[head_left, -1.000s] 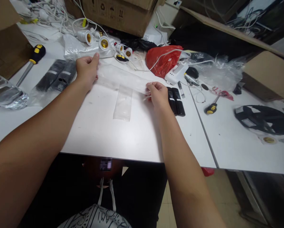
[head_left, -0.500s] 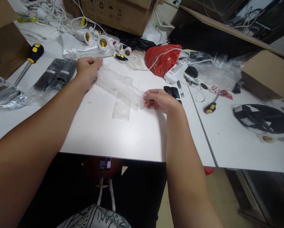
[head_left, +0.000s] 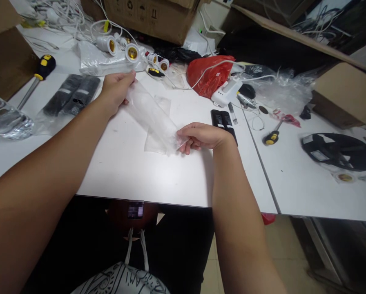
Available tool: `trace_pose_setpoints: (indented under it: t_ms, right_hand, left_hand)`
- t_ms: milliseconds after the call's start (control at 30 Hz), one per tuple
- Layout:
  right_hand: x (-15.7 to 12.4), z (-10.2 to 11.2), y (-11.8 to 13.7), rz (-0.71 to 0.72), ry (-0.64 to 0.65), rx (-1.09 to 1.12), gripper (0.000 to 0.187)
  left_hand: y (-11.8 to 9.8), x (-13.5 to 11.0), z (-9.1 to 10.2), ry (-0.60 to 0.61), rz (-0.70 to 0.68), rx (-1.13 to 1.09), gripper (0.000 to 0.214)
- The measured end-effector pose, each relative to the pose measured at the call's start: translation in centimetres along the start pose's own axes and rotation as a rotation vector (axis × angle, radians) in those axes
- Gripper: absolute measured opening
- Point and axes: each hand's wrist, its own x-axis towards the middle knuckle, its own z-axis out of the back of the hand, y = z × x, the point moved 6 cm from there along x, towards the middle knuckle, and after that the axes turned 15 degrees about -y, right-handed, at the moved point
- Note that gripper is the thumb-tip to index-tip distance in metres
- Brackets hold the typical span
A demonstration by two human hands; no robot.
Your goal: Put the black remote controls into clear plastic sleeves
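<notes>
A clear plastic bag [head_left: 150,112] is stretched slantwise between my two hands, above the white table. My left hand [head_left: 117,90] pinches its far upper end. The lower end is gripped by my right hand [head_left: 197,136], thumb on top and fingers beneath. Under it, a second flat clear bag [head_left: 155,143] lies on the tabletop, partly covered. Just beyond my right wrist rest two black oblong pieces [head_left: 222,122] side by side. Left of my left hand are two more black pieces in clear wrapping [head_left: 69,96].
A screwdriver [head_left: 40,73] leans at the left by a carton [head_left: 5,61]. Lamp sockets [head_left: 132,53] and cables lie at the back, near a red bag [head_left: 209,75] and a white power strip [head_left: 227,93]. A second screwdriver [head_left: 271,138] and a black round item [head_left: 339,151] are on the right.
My right hand has moved down and slightly left with its end of the bag, which now hangs smoother and steeper. My left hand has shifted slightly right.
</notes>
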Motion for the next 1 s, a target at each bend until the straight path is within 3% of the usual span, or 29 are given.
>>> trace_pose_setpoints:
  t_ms: [67,167,300,433,567,800,1000]
  right_hand:
    - [0.0,-0.1,0.2,0.011,0.012,0.014,0.033]
    - [0.2,1.0,0.2,0.032,-0.072,0.104,0.03]
    - [0.3,3.0,-0.3,0.026,-0.197,0.193,0.031]
    - [0.0,1.9,-0.7,-0.02,-0.029,0.089,0.034]
    - [-0.4,0.4,-0.5,-0.03,0.1,-0.014,0.038]
    - [0.2,0.8,-0.4,-0.008,0.004,0.007,0.033]
    - [1.9,0.9,1.2,0.181,-0.229,0.34,0.018]
  left_hand:
    - [-0.1,-0.1,-0.1,0.026,0.062,-0.054,0.04]
    - [-0.4,-0.1,-0.1,0.027,0.16,-0.139,0.035]
    - [-0.6,-0.1,-0.1,0.016,0.157,-0.153,0.022]
    - [-0.1,-0.6,-0.4,-0.02,0.107,-0.095,0.011]
    - [0.9,-1.5,-1.1,0.032,0.097,-0.053,0.018]
    - [-0.3,-3.8,-1.8,0.189,-0.238,0.244,0.012]
    - [-2.7,-6.9,-3.0,0.259,-0.593,0.527,0.018]
